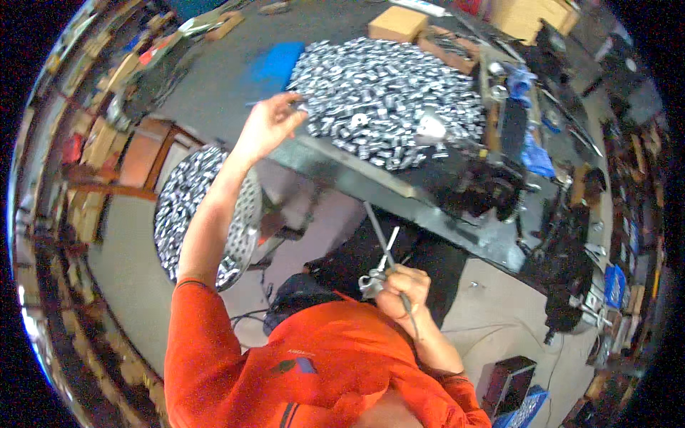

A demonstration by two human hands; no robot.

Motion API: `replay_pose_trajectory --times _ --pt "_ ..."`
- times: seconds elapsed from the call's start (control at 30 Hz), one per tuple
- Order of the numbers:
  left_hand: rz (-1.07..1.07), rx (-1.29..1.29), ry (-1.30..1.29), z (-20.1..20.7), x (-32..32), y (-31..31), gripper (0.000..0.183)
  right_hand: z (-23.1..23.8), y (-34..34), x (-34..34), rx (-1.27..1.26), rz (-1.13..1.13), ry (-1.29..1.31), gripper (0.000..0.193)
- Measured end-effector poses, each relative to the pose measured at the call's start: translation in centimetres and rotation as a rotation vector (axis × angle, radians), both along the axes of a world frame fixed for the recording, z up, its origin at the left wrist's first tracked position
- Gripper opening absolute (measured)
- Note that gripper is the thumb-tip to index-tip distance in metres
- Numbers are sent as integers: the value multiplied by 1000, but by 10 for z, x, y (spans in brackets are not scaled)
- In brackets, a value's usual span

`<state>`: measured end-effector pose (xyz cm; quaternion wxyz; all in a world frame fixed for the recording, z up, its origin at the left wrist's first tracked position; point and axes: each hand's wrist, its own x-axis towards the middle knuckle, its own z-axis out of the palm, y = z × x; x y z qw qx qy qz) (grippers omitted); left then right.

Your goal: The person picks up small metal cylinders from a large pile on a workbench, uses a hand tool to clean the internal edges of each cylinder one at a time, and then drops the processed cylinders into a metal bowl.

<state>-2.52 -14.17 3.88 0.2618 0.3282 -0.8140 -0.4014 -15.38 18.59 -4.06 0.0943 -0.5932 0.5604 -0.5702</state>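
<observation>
A wide heap of small shiny metal parts (pixel 385 100) covers the dark workbench. My left hand (pixel 270 127) is at the heap's left edge, thumb and fingers drawn together. Something small and silvery shows at its fingertips, too blurred to tell from the heap behind. Close to my body, my right hand (pixel 404 291) is closed around a long thin metal rod (pixel 377 230), which slants up and left past the fist. A second, shorter bright rod (pixel 393 241) crosses it. Beside the fist sits a cluster of silvery metal pieces (pixel 371 282); whether the hand grips them is unclear.
A round perforated metal basket (pixel 246 225) full of similar parts stands left, below the bench edge. A blue sheet (pixel 277 65) and a cardboard box (pixel 397 25) lie on the bench. Dark machinery (pixel 492 189) is at the right; a wooden chair (pixel 146 157) is at left.
</observation>
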Motion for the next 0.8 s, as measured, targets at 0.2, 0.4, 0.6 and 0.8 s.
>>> replay_pose_trajectory --times 0.2,0.4,0.6,0.8 --pt "243 -308 -739 -26 158 15 34 9 -6 2 47 84 -96 30" --pt "450 -207 -947 -65 259 18 31 5 -10 2 43 104 -109 29" --pt "584 -355 -1081 -116 261 32 31 6 -8 3 108 143 -161 29" --pt "438 -325 -1033 -115 248 34 28 7 -6 2 115 139 -153 30"
